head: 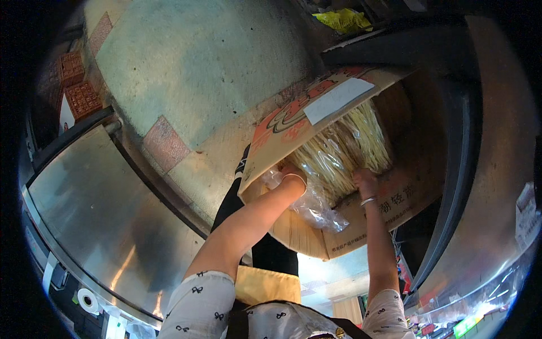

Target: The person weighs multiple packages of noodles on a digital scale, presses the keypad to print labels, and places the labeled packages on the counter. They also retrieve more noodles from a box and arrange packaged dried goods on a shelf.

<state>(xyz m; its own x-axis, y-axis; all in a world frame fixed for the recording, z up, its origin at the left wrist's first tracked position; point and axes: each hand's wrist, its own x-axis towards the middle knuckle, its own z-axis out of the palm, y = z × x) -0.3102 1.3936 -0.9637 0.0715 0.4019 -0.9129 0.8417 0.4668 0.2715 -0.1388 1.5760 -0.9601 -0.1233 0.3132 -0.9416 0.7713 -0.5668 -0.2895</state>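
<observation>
Both of my hands reach into a large open cardboard box that bears printing. Inside it lie pale yellow, stick-like strands in clear plastic bags. My left hand is at the bag's near left side, its fingers partly hidden by the wrist and the box, so its hold is unclear. My right hand, with a silver bangle at the wrist, is closed at the lower edge of the bundle, touching the bag; its fingertips are hidden.
At the left stands a stainless steel counter with a paper roll. Red-brown plastic crates are at the upper left. A metal surface with a dark edge curves along the right. A yellow bag lies at the top.
</observation>
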